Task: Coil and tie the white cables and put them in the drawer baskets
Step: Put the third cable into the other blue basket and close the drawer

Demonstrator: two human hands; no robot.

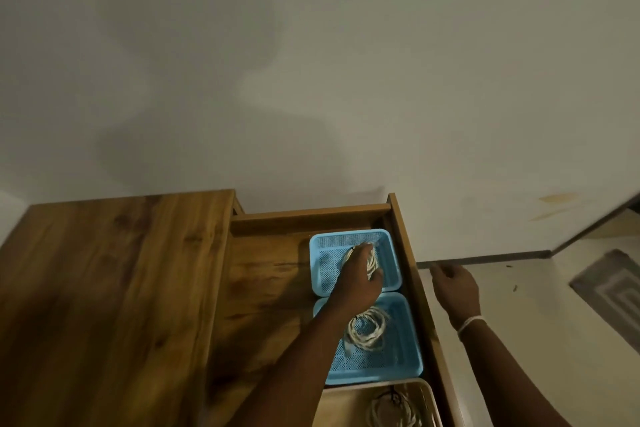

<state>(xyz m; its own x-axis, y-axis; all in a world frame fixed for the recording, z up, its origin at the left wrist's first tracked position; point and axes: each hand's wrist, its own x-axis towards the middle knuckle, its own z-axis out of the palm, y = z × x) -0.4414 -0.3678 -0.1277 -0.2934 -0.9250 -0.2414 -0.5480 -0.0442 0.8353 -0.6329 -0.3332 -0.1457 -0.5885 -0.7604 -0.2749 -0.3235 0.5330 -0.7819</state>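
An open wooden drawer (270, 288) holds a row of baskets along its right side. My left hand (358, 281) reaches into the far blue basket (318, 253) and grips a coiled white cable (373, 262), which it mostly covers. The near blue basket (408, 357) holds another coiled white cable (369, 328) lying free. At the bottom edge, a pale basket (346, 402) contains a third coil (391, 412) with a dark tie. My right hand (457, 291) hovers to the right of the drawer, over the floor, with relaxed fingers and nothing in it.
The wooden top (114, 288) spreads to the left of the drawer. The drawer's right wall (412, 274) runs between the baskets and my right hand. A plain wall stands behind, and a grey rug (613, 291) lies on the pale floor at the right.
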